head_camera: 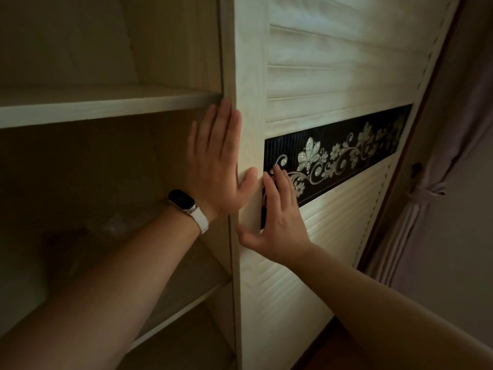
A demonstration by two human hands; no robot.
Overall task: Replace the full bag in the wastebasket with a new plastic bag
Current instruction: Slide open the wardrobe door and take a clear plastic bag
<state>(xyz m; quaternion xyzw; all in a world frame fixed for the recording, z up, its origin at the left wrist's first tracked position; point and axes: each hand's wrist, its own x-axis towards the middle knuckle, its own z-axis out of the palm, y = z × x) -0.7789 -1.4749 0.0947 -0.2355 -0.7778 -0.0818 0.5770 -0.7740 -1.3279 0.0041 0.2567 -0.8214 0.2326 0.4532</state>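
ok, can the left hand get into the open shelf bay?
Probably yes: the left hand rests flat on the door edge right beside the shelf bay, and nothing visible blocks the opening.

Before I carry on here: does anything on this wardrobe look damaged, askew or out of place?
Nothing stands out. The sliding door stands straight, its slats and floral band intact; the left hand and right hand lie flat near its edge. The shelves look level, though too dim to check closely.
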